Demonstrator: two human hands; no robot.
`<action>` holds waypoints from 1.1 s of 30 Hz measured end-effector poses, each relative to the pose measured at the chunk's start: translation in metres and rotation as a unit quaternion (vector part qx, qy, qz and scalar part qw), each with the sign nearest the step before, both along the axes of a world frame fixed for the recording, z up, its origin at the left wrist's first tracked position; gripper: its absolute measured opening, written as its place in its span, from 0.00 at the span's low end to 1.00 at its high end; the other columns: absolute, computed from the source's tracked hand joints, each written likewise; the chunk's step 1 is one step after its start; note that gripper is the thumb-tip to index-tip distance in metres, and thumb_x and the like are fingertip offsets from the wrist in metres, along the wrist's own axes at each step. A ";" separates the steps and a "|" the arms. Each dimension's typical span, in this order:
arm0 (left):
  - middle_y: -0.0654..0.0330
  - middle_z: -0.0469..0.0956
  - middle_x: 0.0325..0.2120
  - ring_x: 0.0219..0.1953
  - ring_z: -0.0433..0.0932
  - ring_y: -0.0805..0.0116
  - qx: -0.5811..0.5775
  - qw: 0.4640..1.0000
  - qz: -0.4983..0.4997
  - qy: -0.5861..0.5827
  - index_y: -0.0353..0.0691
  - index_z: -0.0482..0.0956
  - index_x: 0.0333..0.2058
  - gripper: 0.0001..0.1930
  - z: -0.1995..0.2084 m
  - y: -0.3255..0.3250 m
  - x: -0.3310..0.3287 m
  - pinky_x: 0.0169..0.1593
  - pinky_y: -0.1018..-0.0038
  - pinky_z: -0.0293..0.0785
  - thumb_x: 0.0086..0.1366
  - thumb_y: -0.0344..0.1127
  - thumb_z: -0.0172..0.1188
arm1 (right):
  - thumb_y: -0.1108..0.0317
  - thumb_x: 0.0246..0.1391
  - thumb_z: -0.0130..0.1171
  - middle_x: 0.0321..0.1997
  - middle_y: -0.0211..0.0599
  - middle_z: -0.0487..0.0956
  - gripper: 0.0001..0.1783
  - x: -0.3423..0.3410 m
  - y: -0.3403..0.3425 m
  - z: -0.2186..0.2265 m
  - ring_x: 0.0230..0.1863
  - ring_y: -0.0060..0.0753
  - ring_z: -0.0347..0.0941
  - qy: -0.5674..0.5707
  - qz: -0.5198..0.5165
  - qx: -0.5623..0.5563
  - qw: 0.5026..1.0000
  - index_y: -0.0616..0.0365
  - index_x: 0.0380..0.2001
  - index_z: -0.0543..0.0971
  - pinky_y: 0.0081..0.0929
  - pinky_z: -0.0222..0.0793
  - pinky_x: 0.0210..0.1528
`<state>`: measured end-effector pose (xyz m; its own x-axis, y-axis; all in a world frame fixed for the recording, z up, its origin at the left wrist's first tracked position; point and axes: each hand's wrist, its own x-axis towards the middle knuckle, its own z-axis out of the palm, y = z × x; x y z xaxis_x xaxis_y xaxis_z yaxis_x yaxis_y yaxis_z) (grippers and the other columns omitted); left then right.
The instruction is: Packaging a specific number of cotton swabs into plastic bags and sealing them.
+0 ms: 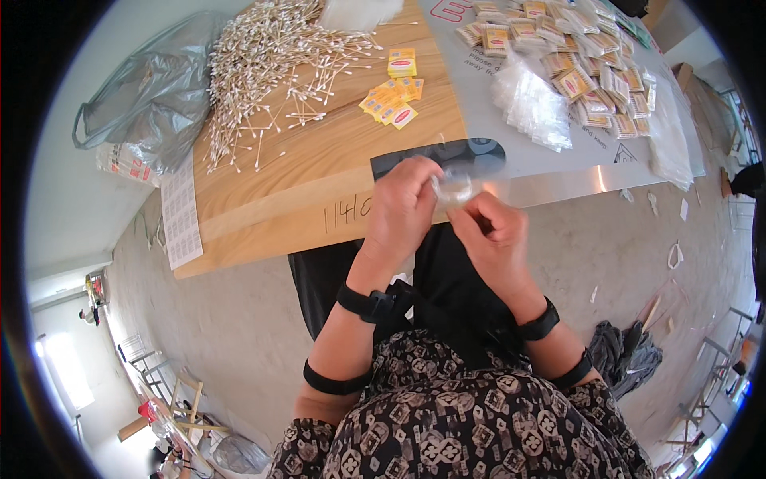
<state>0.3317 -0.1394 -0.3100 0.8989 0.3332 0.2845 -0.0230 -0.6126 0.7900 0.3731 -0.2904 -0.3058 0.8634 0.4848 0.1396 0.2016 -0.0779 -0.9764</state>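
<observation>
Clear bag point(455, 190) pinched in left hand point(405, 198) and right hand point(496, 235) at front edge of table point(263, 223), wide gap between hands and cotton swabs point(267, 76).

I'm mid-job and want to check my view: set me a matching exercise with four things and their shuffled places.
Things:
1. Loose cotton swabs
2. Yellow cards
3. Filled swab packets
4. Clear plastic item

Places:
A. Heaped on the grey sheet
B. Between the left hand and right hand
C. Piled beside the grey plastic bag
D. On the wood-grain tabletop, near the grey sheet's left edge

Pairs: 1-C, 2-D, 3-A, 4-B
</observation>
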 end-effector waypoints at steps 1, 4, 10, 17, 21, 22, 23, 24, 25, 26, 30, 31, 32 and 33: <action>0.60 0.77 0.23 0.20 0.74 0.76 -0.123 0.992 0.032 0.024 0.33 0.75 0.35 0.05 -0.001 -0.001 0.007 0.25 0.78 0.70 0.59 0.21 0.57 | 0.67 0.56 0.62 0.16 0.34 0.74 0.14 0.003 -0.011 -0.011 0.16 0.17 0.66 0.069 0.036 -0.022 0.997 0.64 0.22 0.73 0.22 0.57 0.17; 0.63 0.77 0.23 0.21 0.74 0.79 -0.302 0.949 0.005 0.085 0.32 0.75 0.34 0.04 0.000 -0.003 0.036 0.25 0.80 0.70 0.59 0.22 0.57 | 0.64 0.59 0.61 0.19 0.32 0.76 0.13 0.013 -0.024 -0.019 0.15 0.15 0.63 0.421 0.046 0.065 0.904 0.63 0.27 0.77 0.18 0.55 0.16; 0.62 0.77 0.21 0.22 0.75 0.78 -0.188 0.975 -0.090 0.074 0.33 0.77 0.30 0.02 -0.028 -0.019 0.092 0.27 0.80 0.70 0.58 0.24 0.60 | 0.67 0.60 0.60 0.28 0.33 0.79 0.09 0.048 -0.018 -0.049 0.23 0.15 0.66 0.482 -0.111 0.284 0.821 0.63 0.35 0.80 0.14 0.59 0.23; 0.61 0.80 0.28 0.36 0.73 0.59 0.156 0.980 -0.122 0.005 0.42 0.84 0.33 0.06 -0.046 -0.008 0.138 0.44 0.66 0.70 0.56 0.31 0.62 | 0.68 0.58 0.61 0.27 0.31 0.79 0.08 0.074 -0.007 -0.064 0.22 0.14 0.64 0.433 -0.232 0.237 0.838 0.63 0.32 0.81 0.14 0.58 0.22; 0.63 0.79 0.29 0.40 0.72 0.59 0.191 0.971 -0.142 0.008 0.46 0.85 0.33 0.06 -0.052 -0.010 0.144 0.47 0.64 0.68 0.56 0.32 0.62 | 0.68 0.57 0.62 0.25 0.30 0.78 0.08 0.077 -0.010 -0.077 0.21 0.14 0.63 0.431 -0.242 0.225 0.840 0.63 0.31 0.82 0.14 0.57 0.21; 0.63 0.79 0.29 0.40 0.72 0.59 0.190 0.971 -0.143 0.010 0.46 0.85 0.33 0.06 -0.052 -0.009 0.144 0.47 0.64 0.68 0.56 0.32 0.62 | 0.68 0.57 0.62 0.25 0.30 0.78 0.08 0.076 -0.011 -0.078 0.21 0.14 0.63 0.432 -0.243 0.224 0.839 0.63 0.31 0.82 0.14 0.57 0.21; 0.63 0.78 0.29 0.41 0.71 0.59 0.216 0.964 -0.152 0.024 0.46 0.85 0.33 0.06 -0.052 -0.008 0.144 0.48 0.64 0.68 0.56 0.32 0.62 | 0.68 0.57 0.61 0.25 0.30 0.78 0.08 0.075 -0.011 -0.079 0.21 0.14 0.63 0.437 -0.245 0.217 0.838 0.63 0.31 0.81 0.14 0.57 0.21; 0.63 0.77 0.29 0.42 0.71 0.59 0.241 0.956 -0.160 0.038 0.47 0.86 0.33 0.06 -0.053 -0.007 0.143 0.49 0.64 0.67 0.57 0.32 0.62 | 0.68 0.57 0.61 0.25 0.30 0.77 0.08 0.074 -0.010 -0.078 0.21 0.14 0.63 0.442 -0.247 0.210 0.836 0.63 0.30 0.81 0.15 0.56 0.20; 0.63 0.77 0.29 0.42 0.71 0.59 0.241 0.956 -0.161 0.039 0.47 0.86 0.33 0.06 -0.053 -0.005 0.143 0.49 0.64 0.67 0.57 0.32 0.62 | 0.68 0.57 0.61 0.25 0.30 0.77 0.08 0.073 -0.009 -0.077 0.21 0.14 0.63 0.443 -0.247 0.210 0.836 0.63 0.30 0.81 0.15 0.56 0.20; 0.63 0.77 0.29 0.42 0.71 0.59 0.229 0.959 -0.164 0.031 0.47 0.86 0.34 0.07 -0.054 -0.005 0.142 0.49 0.63 0.67 0.56 0.33 0.62 | 0.69 0.57 0.61 0.25 0.30 0.77 0.08 0.072 -0.009 -0.076 0.21 0.14 0.63 0.447 -0.245 0.218 0.832 0.63 0.30 0.81 0.15 0.56 0.20; 0.62 0.77 0.29 0.42 0.70 0.58 0.215 0.961 -0.171 0.030 0.47 0.86 0.34 0.08 -0.051 -0.005 0.138 0.49 0.63 0.67 0.57 0.32 0.61 | 0.69 0.57 0.60 0.24 0.31 0.77 0.07 0.069 -0.009 -0.071 0.20 0.15 0.63 0.438 -0.246 0.224 0.835 0.63 0.29 0.80 0.15 0.56 0.20; 0.62 0.77 0.29 0.42 0.70 0.58 0.216 0.961 -0.171 0.029 0.47 0.86 0.34 0.08 -0.050 -0.004 0.137 0.49 0.63 0.67 0.57 0.32 0.61 | 0.69 0.57 0.60 0.24 0.31 0.77 0.07 0.067 -0.009 -0.070 0.20 0.15 0.63 0.437 -0.246 0.225 0.835 0.63 0.29 0.80 0.15 0.56 0.20; 0.61 0.76 0.29 0.42 0.70 0.58 0.234 0.956 -0.175 0.031 0.46 0.86 0.34 0.08 -0.050 -0.004 0.136 0.50 0.63 0.67 0.57 0.31 0.59 | 0.69 0.57 0.61 0.25 0.31 0.77 0.07 0.066 -0.009 -0.069 0.20 0.15 0.63 0.439 -0.242 0.217 0.837 0.62 0.28 0.80 0.15 0.56 0.20; 0.60 0.76 0.29 0.42 0.70 0.58 0.252 0.951 -0.178 0.033 0.45 0.85 0.34 0.09 -0.049 -0.002 0.134 0.50 0.63 0.67 0.57 0.29 0.58 | 0.70 0.57 0.61 0.25 0.31 0.77 0.08 0.064 -0.009 -0.069 0.20 0.15 0.63 0.441 -0.238 0.210 0.839 0.62 0.27 0.80 0.15 0.56 0.20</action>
